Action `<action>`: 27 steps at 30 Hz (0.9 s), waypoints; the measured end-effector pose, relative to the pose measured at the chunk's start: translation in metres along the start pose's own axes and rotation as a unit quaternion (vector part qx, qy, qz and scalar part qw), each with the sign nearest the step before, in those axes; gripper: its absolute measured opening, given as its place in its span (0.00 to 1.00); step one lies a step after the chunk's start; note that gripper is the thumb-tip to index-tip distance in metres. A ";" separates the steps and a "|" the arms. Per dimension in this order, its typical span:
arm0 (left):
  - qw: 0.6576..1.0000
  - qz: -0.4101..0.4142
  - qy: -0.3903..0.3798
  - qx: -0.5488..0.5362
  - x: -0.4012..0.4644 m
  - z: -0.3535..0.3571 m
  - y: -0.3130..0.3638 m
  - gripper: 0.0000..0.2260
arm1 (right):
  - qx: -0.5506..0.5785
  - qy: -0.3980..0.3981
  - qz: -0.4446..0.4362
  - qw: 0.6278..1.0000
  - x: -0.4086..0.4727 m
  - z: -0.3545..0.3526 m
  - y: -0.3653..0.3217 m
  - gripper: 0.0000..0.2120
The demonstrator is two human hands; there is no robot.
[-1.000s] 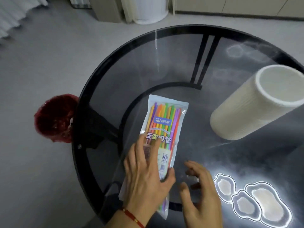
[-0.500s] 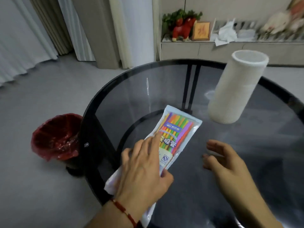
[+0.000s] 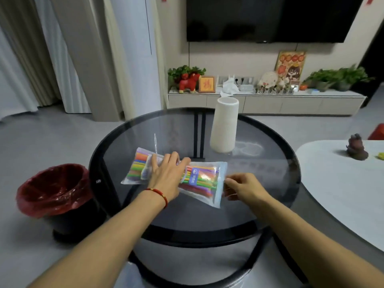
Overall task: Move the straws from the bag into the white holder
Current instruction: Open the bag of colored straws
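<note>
Straws (image 3: pixel 202 180) in bag (image 3: pixel 218 197): ur L hand (image 3: pixel 166 176) lies flat, pinning it, so R hand (image 3: pixel 244 188) pinching its end can prob tear it.

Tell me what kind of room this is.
Most likely a home living room: a television hangs on the wall above a low cabinet with plants on it, and a round glass table stands in front.

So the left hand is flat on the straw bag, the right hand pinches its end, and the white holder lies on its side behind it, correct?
No: the head view shows the white holder standing upright on the table. The left hand on the bag and the right hand pinching its end are as stated.
</note>
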State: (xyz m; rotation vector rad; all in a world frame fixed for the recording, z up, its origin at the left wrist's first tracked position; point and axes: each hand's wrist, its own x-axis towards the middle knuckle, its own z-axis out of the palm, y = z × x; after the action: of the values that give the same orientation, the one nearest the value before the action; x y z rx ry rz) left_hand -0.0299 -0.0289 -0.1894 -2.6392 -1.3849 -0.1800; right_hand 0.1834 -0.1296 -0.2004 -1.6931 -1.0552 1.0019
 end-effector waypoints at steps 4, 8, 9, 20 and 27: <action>0.995 0.036 0.030 -0.085 0.018 0.006 0.015 0.36 | 0.082 -0.019 0.008 0.996 0.018 0.001 0.003 0.11; 0.957 0.000 0.043 -0.287 0.023 0.012 0.028 0.20 | 0.138 -0.041 0.023 0.989 0.039 0.006 0.006 0.12; 0.949 -0.025 0.062 -0.309 0.025 0.012 0.031 0.16 | 0.156 -0.046 0.023 0.986 0.043 0.006 0.005 0.12; 0.959 -0.081 0.158 -0.221 0.038 0.017 0.033 0.18 | 0.337 -0.096 0.037 0.936 0.060 0.035 -0.001 0.03; 0.956 -0.068 0.139 -0.250 0.033 0.004 0.032 0.17 | 0.367 -0.118 0.043 0.922 0.052 0.035 -0.003 0.09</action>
State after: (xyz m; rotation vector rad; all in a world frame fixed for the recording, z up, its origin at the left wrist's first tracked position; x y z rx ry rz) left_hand 0.0152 -0.0199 -0.1905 -2.7332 -1.5844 -1.0014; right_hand 0.1673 -0.0715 -0.2171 -1.0198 -0.6209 1.4604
